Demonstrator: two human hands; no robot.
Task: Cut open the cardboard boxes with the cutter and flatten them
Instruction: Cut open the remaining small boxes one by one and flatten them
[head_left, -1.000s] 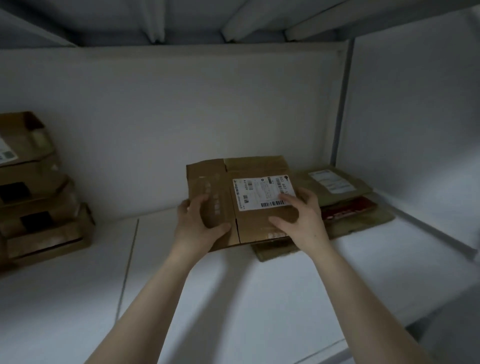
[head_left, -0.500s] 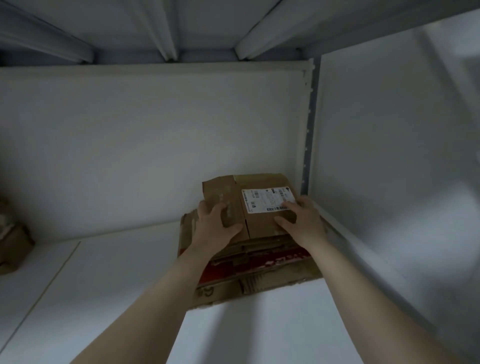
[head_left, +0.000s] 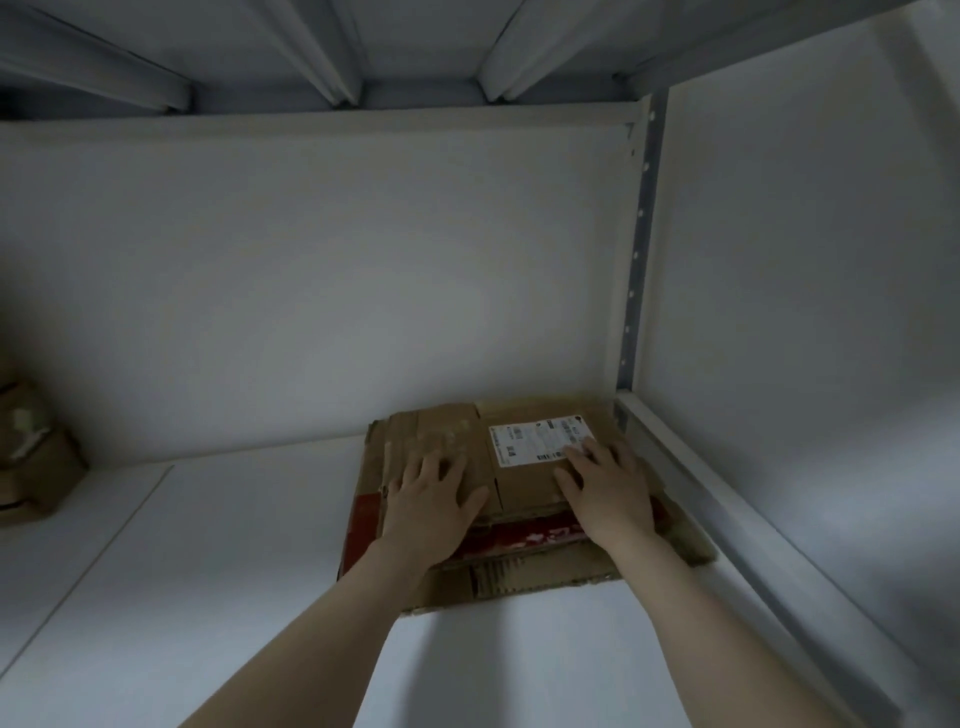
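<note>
Cannot read the print on the white label: dim, small, and covered at its lower right corner by fingertips of the right hand. Cuts off more brown boxes at the left edge, shapes unclear. Shows the flattened box brown and creased, lying level atop a pile of flattened cardboard with a red-printed sheet, in the back right corner of the white shelf. Pressed flat by left hand and right alike, fingers straight and spread, gripping nothing.
</note>
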